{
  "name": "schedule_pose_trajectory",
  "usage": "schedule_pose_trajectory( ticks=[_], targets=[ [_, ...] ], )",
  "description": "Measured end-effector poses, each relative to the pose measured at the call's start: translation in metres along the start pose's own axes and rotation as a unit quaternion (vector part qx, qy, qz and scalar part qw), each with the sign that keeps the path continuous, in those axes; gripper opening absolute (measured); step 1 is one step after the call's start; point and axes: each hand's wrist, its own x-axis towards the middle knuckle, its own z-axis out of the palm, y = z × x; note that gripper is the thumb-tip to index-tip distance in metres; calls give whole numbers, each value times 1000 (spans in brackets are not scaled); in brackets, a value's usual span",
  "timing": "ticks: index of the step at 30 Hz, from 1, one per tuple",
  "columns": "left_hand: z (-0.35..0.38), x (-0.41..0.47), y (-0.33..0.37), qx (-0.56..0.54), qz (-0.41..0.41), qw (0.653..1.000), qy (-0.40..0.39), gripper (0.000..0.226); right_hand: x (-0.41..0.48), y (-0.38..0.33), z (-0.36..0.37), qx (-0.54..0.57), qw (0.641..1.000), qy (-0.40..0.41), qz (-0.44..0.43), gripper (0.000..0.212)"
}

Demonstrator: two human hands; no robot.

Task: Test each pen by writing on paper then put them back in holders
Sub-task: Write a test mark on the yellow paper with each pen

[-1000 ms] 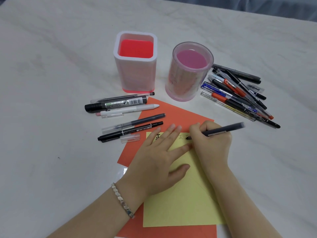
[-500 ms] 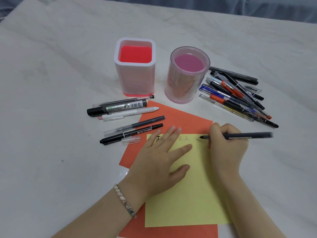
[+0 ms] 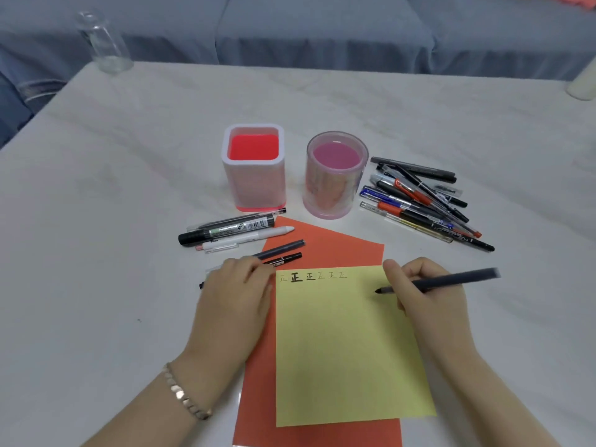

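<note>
The dark pen [image 3: 451, 280], gripped in our right hand [image 3: 429, 295], has lifted off the yellow paper [image 3: 342, 350] beside 6 test marks [image 3: 314, 276]. Our left hand [image 3: 238, 285] has left the sheet, closing over tested pens [image 3: 283, 253]; both holders [image 3: 253, 169] remain empty, so recapping likely follows.

Looks like a home living room, white marble-look table [image 3: 129, 175] filling the frame, grey-blue fabric sofa [image 3: 322, 30] across the top, clear glass bottle [image 3: 104, 43] at upper left table edge, pale candle-like cylinder [image 3: 585, 82] at upper right
</note>
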Motion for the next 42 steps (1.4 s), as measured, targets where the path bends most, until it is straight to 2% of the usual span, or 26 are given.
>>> schedule_pose_trajectory(
  ticks=[5,8,10,14,16,19,23,29,31,34,37,40,42],
  targets=[
    [-12,-8,-19,12,-34,998,-57,28,-2,-7,0,2,1000,-12,-15,34],
    [-22,-5,-11,-72,-130,985,-89,9,-5,-9,0,-8,1000,-14,-25,33],
    [-29,-3,3,-191,-186,961,-78,9,-8,-11,-1,0,1000,-19,-25,31],
    [-43,6,40,-401,-256,878,-50,12,-17,-22,-1,78,996,-50,-12,26],
    [-51,9,56,-458,-258,849,-50,11,-21,-28,-1,150,986,-74,10,32],
    [-60,10,70,-490,-240,836,-54,12,-25,-36,-2,216,971,-96,33,42],
    [-64,10,77,-483,-215,847,-62,17,-29,-42,-5,224,968,-107,28,42],
    [-64,9,77,-478,-216,848,-79,13,-31,-46,-6,218,969,-118,25,42],
    [-63,9,77,-469,-200,855,-91,13,-32,-46,-6,210,970,-123,24,42],
    [-61,9,80,-450,-162,871,-111,23,-34,-46,-4,182,975,-126,7,44],
    [-60,11,84,-433,-140,882,-123,22,-33,-42,-3,153,983,-101,-9,44],
    [-57,16,89,-476,-145,851,-167,16,-29,-40,-7,148,983,-102,-22,42],
    [-57,25,91,-522,-162,808,-220,7,-27,-38,-13,149,981,-119,-46,34]
  ],
)
